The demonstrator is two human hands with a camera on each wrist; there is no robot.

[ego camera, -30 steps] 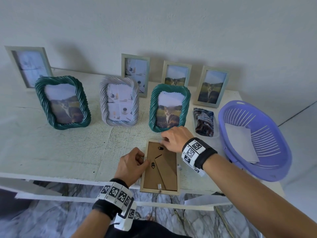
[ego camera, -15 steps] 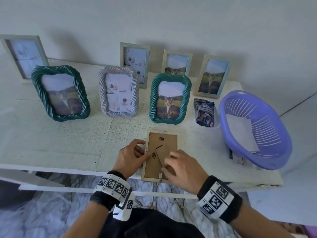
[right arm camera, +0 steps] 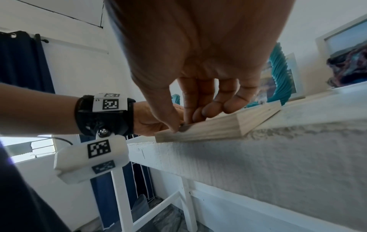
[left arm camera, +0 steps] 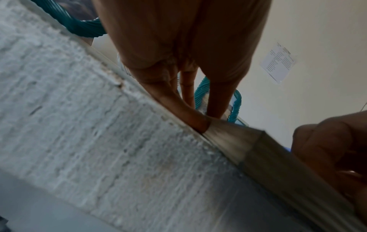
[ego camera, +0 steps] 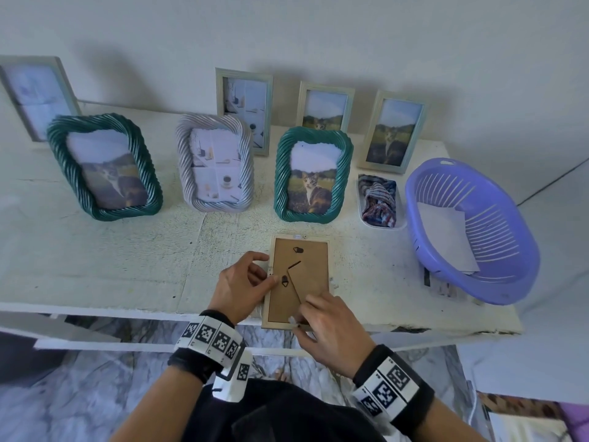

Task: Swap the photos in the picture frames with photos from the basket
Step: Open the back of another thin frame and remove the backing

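While lying face down at the near edge of the white worktop (ego camera: 95, 266), shows its brown backing board, with the wooden frame (ego camera: 298, 266) overhanging that edge slightly at 6 o'clock. At the frame's 9 o'clock side, left hand (ego camera: 240, 287) with curled fingers, fingertips (left arm camera: 200, 124) pressed against the frame's left rim by a small black turn clip (ego camera: 284, 281); grip half closed on the rim, not wrapped round it. At the frame's 5 o'clock corner, right hand (ego camera: 331, 330) with thumb and forefinger pinching at something small on the bottom rim, hidden by the fingers (right arm camera: 210, 109); cannot tell what sits in that pinch. Beyond the frame, at 12 o'clock, a teal rope-edged frame (ego camera: 314, 175) standing upright with a cat photo; at 11 o'clock a grey rope-edged frame (ego camera: 215, 162); at 10 o'clock another teal frame (ego camera: 103, 167). Against the wall, four pale flat frames, all upright. At 2 o'clock a purple basket (ego camera: 510, 266) holding white sheets (ego camera: 446, 237), face down, and just beside it, toward 1 o'clock, a small white tray (ego camera: 363, 215) with a striped cloth (ego camera: 379, 199).
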